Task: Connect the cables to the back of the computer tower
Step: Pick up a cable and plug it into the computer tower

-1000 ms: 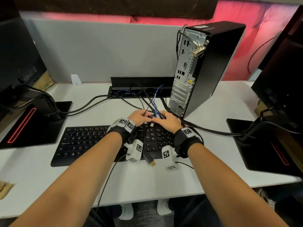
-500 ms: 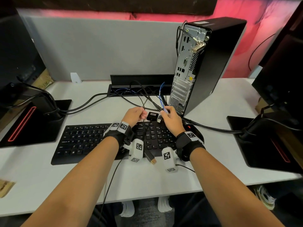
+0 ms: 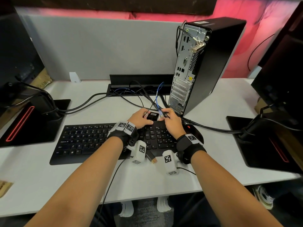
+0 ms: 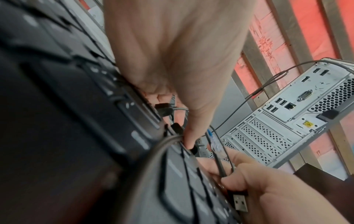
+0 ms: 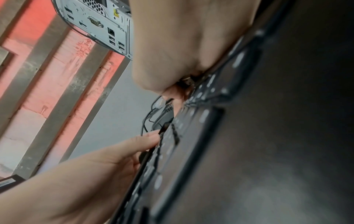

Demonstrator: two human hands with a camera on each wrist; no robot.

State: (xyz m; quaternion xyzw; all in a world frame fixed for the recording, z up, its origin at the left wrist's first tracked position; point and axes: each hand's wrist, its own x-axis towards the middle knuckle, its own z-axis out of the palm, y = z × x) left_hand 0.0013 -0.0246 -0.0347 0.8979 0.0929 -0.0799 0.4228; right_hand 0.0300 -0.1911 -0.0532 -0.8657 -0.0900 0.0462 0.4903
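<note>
Black cables (image 3: 148, 102): being sorted before the tower (image 3: 206, 63) (none plugged in).
Right hand (image 3: 172, 121): clutches a USB plug (image 4: 240, 202) and thin leads.
Left hand (image 3: 140, 118): fingers curled on leads.
Next: choose a plug, find its port.

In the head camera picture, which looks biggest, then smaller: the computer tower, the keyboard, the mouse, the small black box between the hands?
Largest to smallest, as they look:
1. computer tower
2. keyboard, partly covered by the arms
3. mouse, mostly hidden behind the right wrist
4. small black box
</note>
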